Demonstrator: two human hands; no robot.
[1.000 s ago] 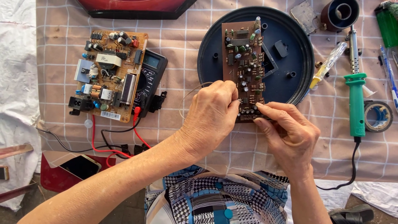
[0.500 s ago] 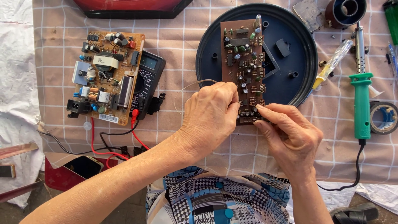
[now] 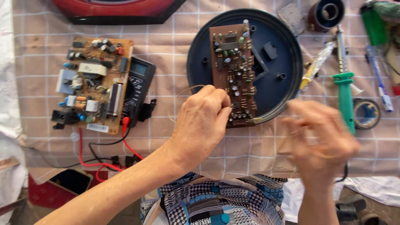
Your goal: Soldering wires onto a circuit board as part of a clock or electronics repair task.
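Pinching at the lower edge of the brown circuit board (image 3: 233, 75), the left hand (image 3: 204, 125) has its fingertips closed on the board's bottom-left corner, a thin pale wire (image 3: 187, 89) looping out just beside the knuckles. That board lies lengthwise across the round dark blue tray (image 3: 279, 50), its lower end poking just past the rim.

Right of the board, the right hand (image 3: 323, 139) is a blur in mid-air, fingers loosely curled. I cannot tell whether it grips anything. It sits near the green-handled soldering iron (image 3: 345, 96), not touching it.

By my reading, this is the steadying stage of work on the board, one hand bracing while the other is off it. A next move would call for a tool brought precisely to that crowded lower corner.

Counting: two circuit boards, the second, larger board (image 3: 93, 83) well left of the tray, lying partly over one black multimeter (image 3: 139, 85) with red and black leads (image 3: 104, 162). One soldering iron, one tape roll (image 3: 366, 113), two hands.
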